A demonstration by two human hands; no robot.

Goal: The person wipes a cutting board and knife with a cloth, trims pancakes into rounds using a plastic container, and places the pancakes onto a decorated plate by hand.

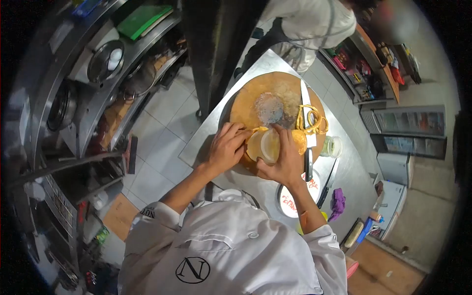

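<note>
My right hand [282, 155] is closed around a translucent plastic tub [269, 146], which rests on a flat yellow round like a tortilla [253, 146]. My left hand [228, 146] has its fingers curled together at the left edge of that round, and a yellow strip shows by the fingertips. Both hands are over the round wooden board [241, 105]. Beside my right hand lies another yellow piece [298, 141]. A large knife [309, 147] lies along the board's right side, with several thin yellow rings [313, 120] draped across its blade.
The board stands on a steel table [356, 184]. Right of it are a jar with green contents [333, 146], a second knife [327, 184], a purple cloth [338, 204] and white lids with red writing [290, 201]. Another person [309, 29] stands beyond the table. Steel shelving [46, 115] is at left.
</note>
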